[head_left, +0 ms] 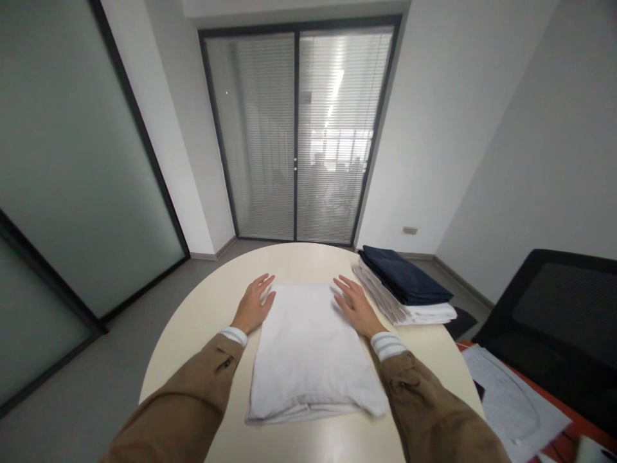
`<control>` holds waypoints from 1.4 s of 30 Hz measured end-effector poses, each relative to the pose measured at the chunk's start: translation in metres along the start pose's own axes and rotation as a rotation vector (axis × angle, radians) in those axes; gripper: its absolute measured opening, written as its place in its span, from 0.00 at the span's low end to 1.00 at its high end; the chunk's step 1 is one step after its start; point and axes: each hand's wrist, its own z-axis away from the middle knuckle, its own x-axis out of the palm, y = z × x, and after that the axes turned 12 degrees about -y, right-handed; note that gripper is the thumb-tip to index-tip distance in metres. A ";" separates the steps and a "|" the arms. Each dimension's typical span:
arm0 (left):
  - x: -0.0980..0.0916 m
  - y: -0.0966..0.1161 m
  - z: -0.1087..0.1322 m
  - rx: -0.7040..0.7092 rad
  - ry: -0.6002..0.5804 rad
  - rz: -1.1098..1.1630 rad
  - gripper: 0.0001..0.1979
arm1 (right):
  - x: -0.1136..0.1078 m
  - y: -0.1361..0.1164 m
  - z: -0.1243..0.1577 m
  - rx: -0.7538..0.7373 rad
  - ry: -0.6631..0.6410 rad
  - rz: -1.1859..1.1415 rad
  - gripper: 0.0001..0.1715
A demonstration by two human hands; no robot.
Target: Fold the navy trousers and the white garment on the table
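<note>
On the round surface [190,341]: our folded white garment [308,357], lying squarely before us.
Left hand [253,305]: open, palm down, fingers spread at the garment's left edge.
Right hand [357,307]: open, palm down, fingers spread at its right edge.
To the right: a folded navy garment [403,278] atop a pale folded stack [407,313], just beside ours.

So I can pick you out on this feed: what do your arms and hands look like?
The left sleeve and right sleeve are tan fabric, each with a small dark fastening near the wrist. White striped cuffs show beneath. The left hand and right hand are bare.
</note>
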 end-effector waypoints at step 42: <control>0.015 0.001 -0.004 -0.436 -0.015 1.154 0.32 | 0.017 0.017 -0.025 0.311 0.121 -1.051 0.36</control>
